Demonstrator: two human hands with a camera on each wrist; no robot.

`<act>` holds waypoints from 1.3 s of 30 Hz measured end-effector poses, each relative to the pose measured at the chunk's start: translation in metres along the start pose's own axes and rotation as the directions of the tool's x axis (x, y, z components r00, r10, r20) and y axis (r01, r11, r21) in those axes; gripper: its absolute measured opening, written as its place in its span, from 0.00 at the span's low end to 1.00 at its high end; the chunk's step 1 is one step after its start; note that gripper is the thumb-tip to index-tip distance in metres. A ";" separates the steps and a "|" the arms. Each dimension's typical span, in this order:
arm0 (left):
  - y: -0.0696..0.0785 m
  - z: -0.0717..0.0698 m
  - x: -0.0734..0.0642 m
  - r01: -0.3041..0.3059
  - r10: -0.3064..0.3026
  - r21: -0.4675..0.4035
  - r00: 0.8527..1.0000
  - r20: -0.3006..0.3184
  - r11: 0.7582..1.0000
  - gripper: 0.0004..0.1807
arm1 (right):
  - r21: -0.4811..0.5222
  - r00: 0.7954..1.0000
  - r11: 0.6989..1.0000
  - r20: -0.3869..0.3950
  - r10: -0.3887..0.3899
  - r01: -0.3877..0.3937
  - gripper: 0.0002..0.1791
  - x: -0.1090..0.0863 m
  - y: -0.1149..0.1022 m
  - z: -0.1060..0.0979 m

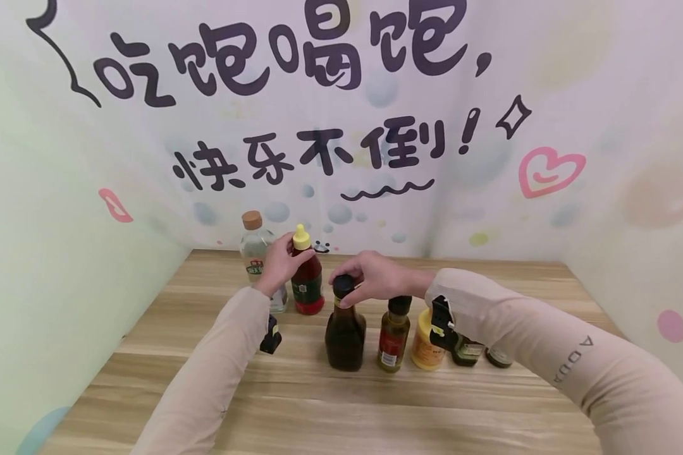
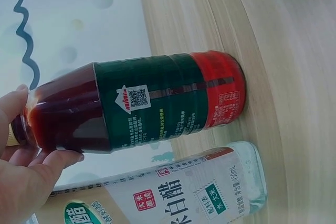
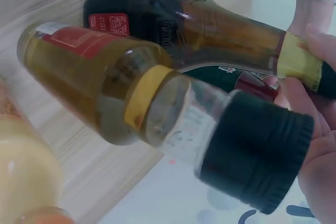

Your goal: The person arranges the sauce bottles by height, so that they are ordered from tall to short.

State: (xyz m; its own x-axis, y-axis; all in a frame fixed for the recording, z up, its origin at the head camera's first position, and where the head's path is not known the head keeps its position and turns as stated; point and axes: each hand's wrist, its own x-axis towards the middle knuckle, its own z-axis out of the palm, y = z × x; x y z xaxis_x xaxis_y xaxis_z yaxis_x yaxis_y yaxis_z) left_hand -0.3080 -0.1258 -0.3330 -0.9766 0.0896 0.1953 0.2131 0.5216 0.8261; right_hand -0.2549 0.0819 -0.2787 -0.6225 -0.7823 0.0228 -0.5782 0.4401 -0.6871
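My left hand (image 1: 279,264) grips the sauce bottle (image 1: 307,284) by its neck; my right hand (image 1: 375,276) the dark bottle (image 1: 345,341), likewise. Both upright below my hands, dark one right of my left.

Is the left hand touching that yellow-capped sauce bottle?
Touching: the left wrist view shows the left hand gripping the yellow-capped sauce bottle round its neck.

head: from above, forward-down, wide over table (image 1: 341,411) and wall (image 1: 467,218) | left wrist: close, rolled sideways, at red sauce bottle (image 2: 152,102) | right wrist: closer, rolled, past oil bottle (image 3: 115,87) | shared: head/left wrist, red sauce bottle; head/right wrist, dark bottle (image 3: 231,32)
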 end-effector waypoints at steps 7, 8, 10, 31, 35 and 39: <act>-0.001 0.000 0.001 -0.010 0.010 0.001 1.000 -0.005 1.000 0.22 | -0.021 0.997 1.000 -0.071 -0.009 0.008 0.21 0.004 -0.008 -0.009; -0.001 -0.001 0.001 -0.011 0.011 0.004 1.000 -0.006 1.000 0.22 | -0.021 0.997 1.000 -0.080 -0.013 0.011 0.21 0.005 -0.008 -0.011; 0.000 -0.001 0.000 -0.017 0.017 0.010 1.000 -0.009 1.000 0.22 | -0.027 0.995 0.999 -0.096 -0.026 0.024 0.21 0.006 -0.009 -0.014; -0.001 -0.002 -0.001 -0.015 0.016 0.025 1.000 -0.017 1.000 0.20 | -0.161 0.978 0.985 -0.207 0.033 -0.068 0.20 0.019 0.010 -0.047; -0.002 -0.001 -0.001 -0.014 0.014 0.027 1.000 -0.019 1.000 0.20 | -0.196 0.977 0.976 -0.206 0.051 -0.092 0.19 0.021 0.013 -0.052; -0.001 -0.001 -0.001 -0.014 0.015 0.025 1.000 -0.020 1.000 0.21 | -0.215 0.979 0.971 -0.193 0.064 -0.106 0.19 0.022 0.017 -0.054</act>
State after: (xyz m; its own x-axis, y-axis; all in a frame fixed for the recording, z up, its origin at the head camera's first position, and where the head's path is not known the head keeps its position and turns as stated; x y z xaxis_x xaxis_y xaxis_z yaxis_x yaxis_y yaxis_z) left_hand -0.3075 -0.1274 -0.3335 -0.9726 0.0807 0.2179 0.2263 0.5414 0.8098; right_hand -0.3070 0.0958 -0.2502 -0.7483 -0.6527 0.1183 -0.6088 0.6050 -0.5131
